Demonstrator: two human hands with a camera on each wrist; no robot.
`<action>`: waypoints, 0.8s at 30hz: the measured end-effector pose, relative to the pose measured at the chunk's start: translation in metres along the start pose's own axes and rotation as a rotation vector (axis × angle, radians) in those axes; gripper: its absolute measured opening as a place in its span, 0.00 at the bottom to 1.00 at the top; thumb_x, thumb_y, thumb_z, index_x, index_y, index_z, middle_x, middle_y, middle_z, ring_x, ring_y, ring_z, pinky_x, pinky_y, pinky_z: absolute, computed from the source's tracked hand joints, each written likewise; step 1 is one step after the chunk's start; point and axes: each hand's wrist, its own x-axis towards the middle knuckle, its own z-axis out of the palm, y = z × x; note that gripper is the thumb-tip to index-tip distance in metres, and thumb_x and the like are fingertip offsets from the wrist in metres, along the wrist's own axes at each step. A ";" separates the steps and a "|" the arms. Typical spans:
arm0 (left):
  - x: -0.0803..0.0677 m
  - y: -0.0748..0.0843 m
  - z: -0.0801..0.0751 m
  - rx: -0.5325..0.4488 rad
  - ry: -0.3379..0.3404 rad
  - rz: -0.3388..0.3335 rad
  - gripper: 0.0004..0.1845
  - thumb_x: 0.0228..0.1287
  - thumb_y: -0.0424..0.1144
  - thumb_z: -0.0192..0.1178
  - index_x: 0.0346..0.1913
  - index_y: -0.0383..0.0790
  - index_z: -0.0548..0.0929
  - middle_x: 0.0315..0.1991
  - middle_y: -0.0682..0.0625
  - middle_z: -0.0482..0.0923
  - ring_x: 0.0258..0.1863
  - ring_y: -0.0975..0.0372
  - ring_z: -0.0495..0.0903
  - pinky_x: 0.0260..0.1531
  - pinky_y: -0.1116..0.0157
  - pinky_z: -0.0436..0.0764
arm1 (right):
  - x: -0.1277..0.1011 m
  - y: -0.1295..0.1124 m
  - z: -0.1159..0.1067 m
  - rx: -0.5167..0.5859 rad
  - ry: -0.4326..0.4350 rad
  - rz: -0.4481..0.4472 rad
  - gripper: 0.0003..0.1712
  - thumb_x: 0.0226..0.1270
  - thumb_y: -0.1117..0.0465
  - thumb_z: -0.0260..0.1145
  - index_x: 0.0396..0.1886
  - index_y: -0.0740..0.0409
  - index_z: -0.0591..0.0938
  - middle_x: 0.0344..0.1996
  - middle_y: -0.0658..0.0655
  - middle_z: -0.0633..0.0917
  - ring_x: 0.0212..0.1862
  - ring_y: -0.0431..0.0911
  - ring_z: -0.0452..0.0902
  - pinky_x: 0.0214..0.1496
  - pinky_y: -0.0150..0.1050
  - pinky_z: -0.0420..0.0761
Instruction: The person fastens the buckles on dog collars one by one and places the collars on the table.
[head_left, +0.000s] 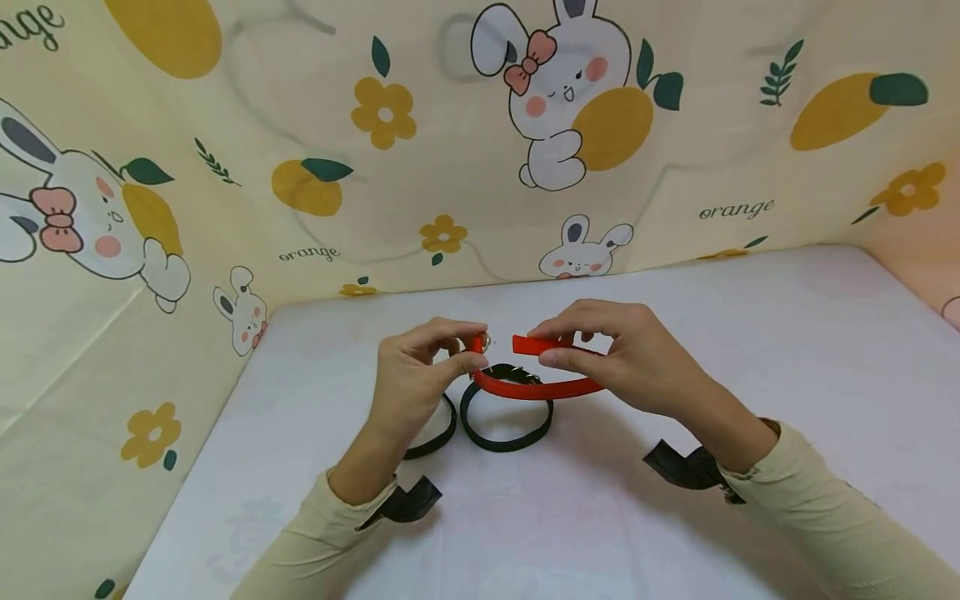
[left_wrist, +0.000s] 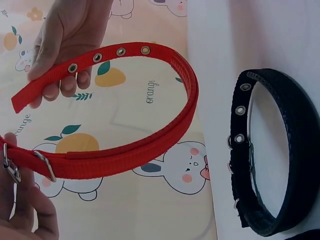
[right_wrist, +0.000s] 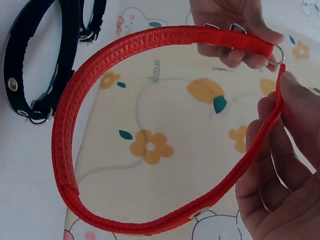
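Observation:
A red collar [head_left: 540, 389] is held up above the table, bent into an unfastened loop. My left hand [head_left: 420, 371] pinches its buckle end between thumb and fingers; a metal ring [right_wrist: 283, 52] sticks out there. With thumb and fingers, my right hand [head_left: 630, 354] grips the other end, a flat strap whose tip points left toward the buckle end. In the head view a small gap parts the two ends. Several metal eyelets [left_wrist: 97, 58] run along the strap near the right hand, seen in the left wrist view.
Below the hands a black collar [head_left: 506, 446] stands as a closed loop on the white table [head_left: 570, 533]. A second black collar [head_left: 438, 444] is beside it, partly hidden by the left hand. A printed cloth [head_left: 435, 183] hangs behind the table.

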 end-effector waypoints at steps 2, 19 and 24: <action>0.000 0.001 0.002 0.010 0.005 -0.002 0.17 0.48 0.27 0.75 0.44 0.32 0.88 0.34 0.63 0.87 0.35 0.58 0.76 0.36 0.69 0.75 | 0.000 -0.001 0.001 -0.005 -0.001 0.002 0.14 0.59 0.59 0.76 0.44 0.41 0.89 0.37 0.37 0.88 0.40 0.33 0.78 0.42 0.31 0.76; -0.004 -0.003 0.011 -0.060 -0.036 0.031 0.20 0.46 0.35 0.77 0.40 0.24 0.87 0.33 0.66 0.87 0.37 0.63 0.80 0.39 0.70 0.77 | -0.002 -0.008 0.009 0.013 -0.015 -0.022 0.15 0.56 0.59 0.77 0.44 0.41 0.89 0.38 0.36 0.88 0.42 0.33 0.80 0.41 0.32 0.81; -0.005 -0.004 0.012 -0.079 -0.049 0.035 0.27 0.45 0.45 0.76 0.40 0.23 0.87 0.34 0.65 0.87 0.37 0.63 0.80 0.39 0.70 0.77 | -0.002 -0.007 0.012 -0.001 -0.006 -0.026 0.15 0.57 0.58 0.77 0.45 0.41 0.89 0.38 0.36 0.88 0.41 0.33 0.79 0.40 0.32 0.81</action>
